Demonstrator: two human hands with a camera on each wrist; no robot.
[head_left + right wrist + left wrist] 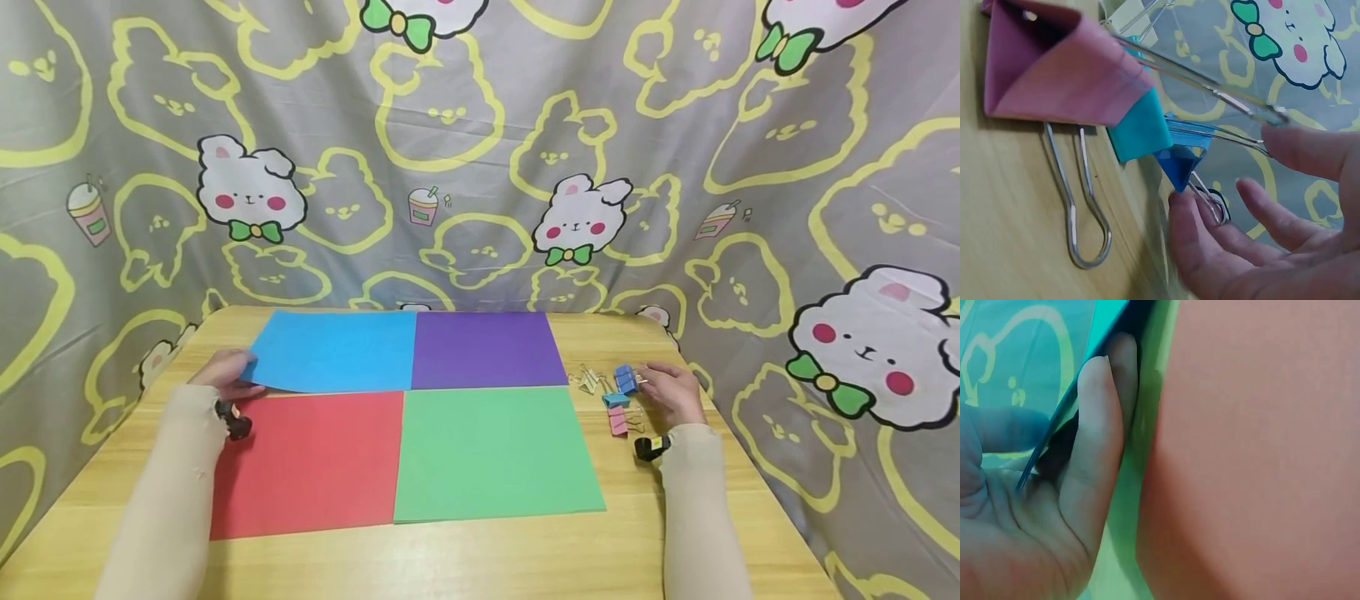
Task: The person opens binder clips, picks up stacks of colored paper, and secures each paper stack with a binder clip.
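Note:
My left hand (228, 372) holds the near left part of a blue sheet of paper (337, 350). In the left wrist view the sheet's dark edge (1054, 428) runs between the thumb and the fingers (1094, 437). On the table's right side, my right hand (671, 392) is at a blue binder clip (626, 379). The right wrist view has the thumb at the clip's upper wire handle and the fingers (1200, 244) around the lower one. Close beside this clip are a teal binder clip (1138, 128), a pink one (1066, 75) and several cream ones (590, 382).
A purple sheet (483, 350) lies right of the blue one. Nearer me are a red sheet (315, 467) and a green sheet (495, 454), edge to edge on the wooden table (450, 558). A patterned curtain (480, 167) hangs behind and at both sides.

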